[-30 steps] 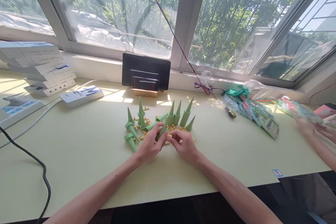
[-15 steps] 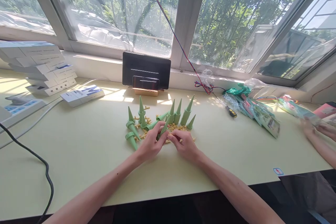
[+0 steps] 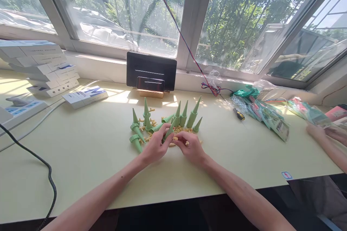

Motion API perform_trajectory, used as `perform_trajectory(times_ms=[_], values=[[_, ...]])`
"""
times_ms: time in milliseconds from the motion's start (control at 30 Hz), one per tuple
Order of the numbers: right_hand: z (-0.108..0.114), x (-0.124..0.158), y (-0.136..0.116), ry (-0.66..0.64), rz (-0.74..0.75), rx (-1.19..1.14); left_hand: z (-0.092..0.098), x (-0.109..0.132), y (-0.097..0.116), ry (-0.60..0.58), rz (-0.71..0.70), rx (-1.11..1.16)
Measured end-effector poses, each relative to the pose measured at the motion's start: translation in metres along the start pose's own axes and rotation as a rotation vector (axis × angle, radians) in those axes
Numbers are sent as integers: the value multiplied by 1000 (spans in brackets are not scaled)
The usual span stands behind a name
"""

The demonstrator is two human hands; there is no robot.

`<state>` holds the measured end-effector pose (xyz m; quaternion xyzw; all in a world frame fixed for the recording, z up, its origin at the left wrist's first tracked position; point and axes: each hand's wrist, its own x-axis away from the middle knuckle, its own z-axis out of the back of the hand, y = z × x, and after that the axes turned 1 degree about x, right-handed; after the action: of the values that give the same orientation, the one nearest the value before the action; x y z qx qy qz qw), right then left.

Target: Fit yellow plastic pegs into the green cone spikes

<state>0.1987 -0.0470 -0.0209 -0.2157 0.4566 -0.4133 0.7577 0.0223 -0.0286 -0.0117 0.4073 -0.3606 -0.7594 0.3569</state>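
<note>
My left hand (image 3: 157, 145) is wrapped round a green cone (image 3: 170, 130), its tip pointing up and to the right. My right hand (image 3: 190, 147) pinches a small yellow piece (image 3: 175, 138) against the cone's side. Behind my hands lie many small yellow pieces (image 3: 187, 129) in a loose pile. Several green cones stand at the back of the pile, among them a tall one (image 3: 192, 116) and a short one (image 3: 197, 125). To the left, other green cones (image 3: 136, 142) lie tilted, some with yellow pieces beside them.
A tablet (image 3: 151, 70) and a phone rest on a stand by the window. White boxes (image 3: 51, 68) and a power strip (image 3: 27, 111) are at left. Plastic bags (image 3: 271, 119) and a black-yellow tool (image 3: 239, 114) lie at right, near another person's hands (image 3: 317, 131).
The yellow piece between my right fingertips shows more clearly now. Both my hands stay nearly in place. The other person's hand at the right has shifted slightly left.
</note>
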Motion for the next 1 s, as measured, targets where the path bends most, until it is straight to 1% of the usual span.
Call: perform_trajectory(times_ms=[233, 367, 700, 1000], values=[[0, -1, -1, 29, 14, -21, 0, -1, 6, 24, 26, -13], [1, -1, -1, 29, 9, -27, 1, -1, 6, 29, 28, -9], [1, -1, 0, -7, -5, -36, 1, 1, 2, 1, 5, 3], [1, 1, 3, -83, -18, -19, 1, 2, 0, -25, -16, 52]])
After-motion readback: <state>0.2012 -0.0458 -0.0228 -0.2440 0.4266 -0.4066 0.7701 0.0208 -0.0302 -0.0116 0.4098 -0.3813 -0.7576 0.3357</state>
